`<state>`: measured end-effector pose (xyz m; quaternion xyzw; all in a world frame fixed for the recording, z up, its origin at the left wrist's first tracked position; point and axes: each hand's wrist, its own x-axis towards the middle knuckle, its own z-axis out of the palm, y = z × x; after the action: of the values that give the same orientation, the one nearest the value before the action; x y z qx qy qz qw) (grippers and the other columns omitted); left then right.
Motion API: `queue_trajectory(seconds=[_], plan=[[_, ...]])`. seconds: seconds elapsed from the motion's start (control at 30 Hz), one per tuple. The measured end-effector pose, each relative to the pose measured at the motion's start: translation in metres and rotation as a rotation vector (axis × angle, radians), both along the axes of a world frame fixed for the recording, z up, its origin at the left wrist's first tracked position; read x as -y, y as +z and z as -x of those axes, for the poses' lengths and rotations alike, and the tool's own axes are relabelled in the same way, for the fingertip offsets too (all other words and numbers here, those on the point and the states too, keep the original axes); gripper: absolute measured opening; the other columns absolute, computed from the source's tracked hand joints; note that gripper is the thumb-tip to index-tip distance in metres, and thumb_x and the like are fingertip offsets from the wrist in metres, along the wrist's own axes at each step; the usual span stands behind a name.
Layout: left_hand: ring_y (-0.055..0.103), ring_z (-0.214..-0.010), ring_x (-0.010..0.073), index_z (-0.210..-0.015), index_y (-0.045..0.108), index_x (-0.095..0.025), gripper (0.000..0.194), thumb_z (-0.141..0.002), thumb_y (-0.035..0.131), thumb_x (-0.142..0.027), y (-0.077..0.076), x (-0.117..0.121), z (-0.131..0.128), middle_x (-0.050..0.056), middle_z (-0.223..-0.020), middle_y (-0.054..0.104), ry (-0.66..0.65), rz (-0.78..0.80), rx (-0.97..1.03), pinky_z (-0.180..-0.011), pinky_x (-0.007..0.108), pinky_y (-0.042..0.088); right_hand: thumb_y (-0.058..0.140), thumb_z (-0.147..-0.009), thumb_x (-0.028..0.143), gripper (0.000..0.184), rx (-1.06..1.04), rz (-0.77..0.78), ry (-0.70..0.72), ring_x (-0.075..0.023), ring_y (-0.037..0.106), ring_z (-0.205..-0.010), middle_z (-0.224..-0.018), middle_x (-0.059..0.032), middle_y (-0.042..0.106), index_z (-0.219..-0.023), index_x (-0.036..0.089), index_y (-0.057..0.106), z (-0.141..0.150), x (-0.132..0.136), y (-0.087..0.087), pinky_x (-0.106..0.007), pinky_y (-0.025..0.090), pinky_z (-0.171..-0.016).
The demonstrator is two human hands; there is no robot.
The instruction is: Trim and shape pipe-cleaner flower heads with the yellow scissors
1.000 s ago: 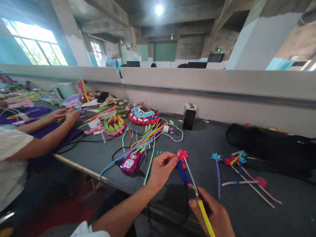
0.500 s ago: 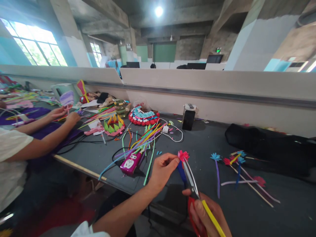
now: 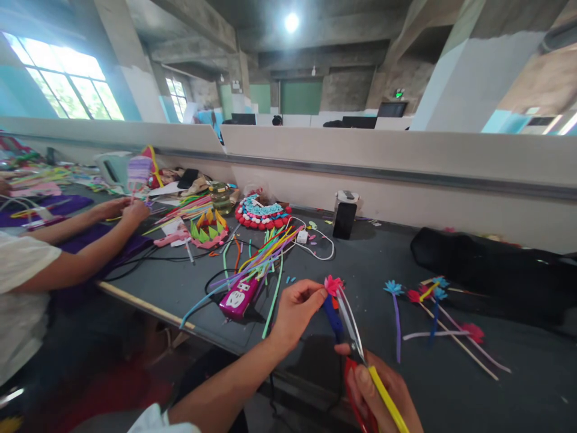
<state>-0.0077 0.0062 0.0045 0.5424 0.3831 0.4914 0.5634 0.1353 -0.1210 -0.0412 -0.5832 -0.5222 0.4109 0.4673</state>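
Observation:
Between the thumb and fingertips of my left hand (image 3: 295, 313) is a small pink-red flower (image 3: 332, 285) with pointed petals. My right hand (image 3: 390, 397) grips scissors (image 3: 354, 331) with one red and one yellow handle. The blade tips reach up to the flower's lower edge; whether they touch it I cannot tell. Behind the blades lies a blue tool (image 3: 332, 319) with an orange part, partly hidden. To the right, a blue flower (image 3: 393, 287) on a purple stem lies on the dark table (image 3: 369, 270), beside several more stemmed flowers (image 3: 433, 294).
A purple box (image 3: 238, 300) holds or adjoins loose coloured strips (image 3: 265, 255). A phone (image 3: 345, 219) leans upright farther back. A black bag (image 3: 478, 276) lies at right. On the left, a co-worker's hands (image 3: 128, 210) hold a purple striped piece (image 3: 139, 171), near a petal crown (image 3: 208, 228).
The scissors have shifted slightly right at the flower, with little other movement of my hands. The co-worker's hands and purple striped piece have moved right.

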Motion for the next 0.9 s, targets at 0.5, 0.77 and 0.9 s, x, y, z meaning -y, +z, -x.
queue_trajectory(seconds=[0.5,0.77,0.9], plan=[[0.04,-0.055,0.0097,-0.073,0.072,-0.014,0.023,-0.074,0.07,-0.037,-0.002,0.001,-0.001,-0.002,-0.057,0.052,-0.001,-0.03,-0.043,-0.051,0.022,0.029,0.05,-0.084,0.067,0.06,-0.54,0.113,0.01,-0.0038,0.023,-0.036,-0.043,0.01,0.034,-0.103,0.012,0.063,0.018,0.003,-0.003,-0.018,0.018,-0.037],[0.037,-0.047,0.0064,-0.074,0.067,-0.014,0.031,-0.076,0.067,-0.045,-0.001,-0.004,0.005,-0.001,-0.055,0.054,-0.281,0.115,0.087,-0.046,0.022,0.024,0.049,-0.084,0.068,0.062,-0.486,0.101,0.026,-0.0042,0.023,-0.036,-0.043,0.009,0.036,-0.106,0.011,0.063,0.017,0.005,-0.008,-0.017,0.018,-0.037],[0.039,-0.046,0.0069,-0.076,0.066,-0.013,0.034,-0.077,0.064,-0.047,-0.002,-0.009,0.011,0.002,-0.058,0.056,-0.482,0.267,0.16,-0.044,0.023,0.018,0.05,-0.082,0.069,0.062,-0.313,0.077,0.007,-0.0057,0.023,-0.038,-0.044,0.0089,0.032,-0.105,0.013,0.065,0.014,0.004,-0.001,-0.018,0.019,-0.039]])
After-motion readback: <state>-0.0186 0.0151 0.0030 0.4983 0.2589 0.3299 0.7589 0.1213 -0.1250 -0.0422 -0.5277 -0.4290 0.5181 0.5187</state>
